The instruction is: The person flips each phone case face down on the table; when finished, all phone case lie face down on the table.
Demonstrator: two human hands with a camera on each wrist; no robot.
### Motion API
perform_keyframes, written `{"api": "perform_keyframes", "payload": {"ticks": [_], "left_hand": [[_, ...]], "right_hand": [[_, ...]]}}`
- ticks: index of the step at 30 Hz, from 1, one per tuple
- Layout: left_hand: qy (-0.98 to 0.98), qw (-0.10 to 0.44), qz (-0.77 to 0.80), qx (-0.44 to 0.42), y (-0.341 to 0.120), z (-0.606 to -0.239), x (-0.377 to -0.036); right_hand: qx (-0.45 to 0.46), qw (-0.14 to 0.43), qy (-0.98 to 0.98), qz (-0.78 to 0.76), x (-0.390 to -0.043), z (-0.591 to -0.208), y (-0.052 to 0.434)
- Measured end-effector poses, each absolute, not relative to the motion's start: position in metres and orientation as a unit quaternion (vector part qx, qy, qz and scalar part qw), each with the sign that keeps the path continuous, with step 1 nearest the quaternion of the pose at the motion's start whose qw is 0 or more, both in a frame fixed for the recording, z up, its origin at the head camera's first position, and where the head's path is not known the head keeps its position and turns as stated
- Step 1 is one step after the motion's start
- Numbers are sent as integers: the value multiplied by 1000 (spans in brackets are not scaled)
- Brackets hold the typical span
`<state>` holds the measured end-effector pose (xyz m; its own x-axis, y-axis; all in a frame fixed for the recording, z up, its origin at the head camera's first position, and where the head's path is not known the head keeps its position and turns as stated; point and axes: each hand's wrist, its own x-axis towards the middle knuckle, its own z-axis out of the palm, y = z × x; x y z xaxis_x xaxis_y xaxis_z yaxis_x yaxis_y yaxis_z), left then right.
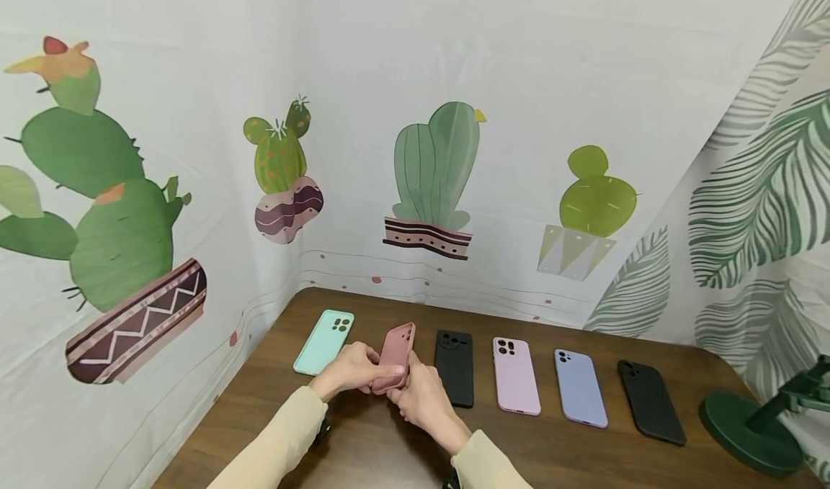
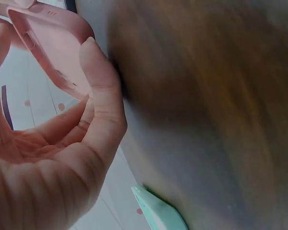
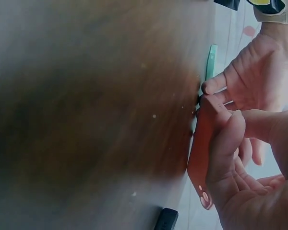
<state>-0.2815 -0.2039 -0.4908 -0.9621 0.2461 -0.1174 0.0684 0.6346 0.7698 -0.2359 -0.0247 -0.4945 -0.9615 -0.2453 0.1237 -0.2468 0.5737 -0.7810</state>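
A dusty-pink phone case (image 1: 394, 357) is held tilted up above the brown table (image 1: 363, 453) by both hands. My left hand (image 1: 353, 370) grips its left edge, fingers curled round it. My right hand (image 1: 418, 395) holds its lower right side. In the left wrist view the pink case (image 2: 53, 48) sits at the fingertips (image 2: 93, 62). From the right wrist camera the pink case (image 3: 201, 148) shows edge-on between the fingers (image 3: 225, 143) of my right hand.
A row of phone cases lies on the table: mint (image 1: 324, 341), black (image 1: 454, 366), light pink (image 1: 515, 374), lavender (image 1: 580, 387), black (image 1: 650, 401). A green lamp base (image 1: 748, 423) stands at the right. Cactus-print cloth walls the back and sides.
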Motion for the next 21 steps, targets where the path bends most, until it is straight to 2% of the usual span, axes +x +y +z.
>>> {"api": "perform_keyframes", "payload": {"ticks": [6, 13, 21], "left_hand": [[866, 151, 471, 72, -199, -486, -276], [846, 174, 501, 56, -200, -488, -277], [818, 215, 526, 88, -206, -488, -278]], "right_hand": [[142, 15, -886, 441, -233, -492, -27], [156, 22, -886, 437, -231, -489, -29], [176, 20, -875, 450, -228, -488, -31]]}}
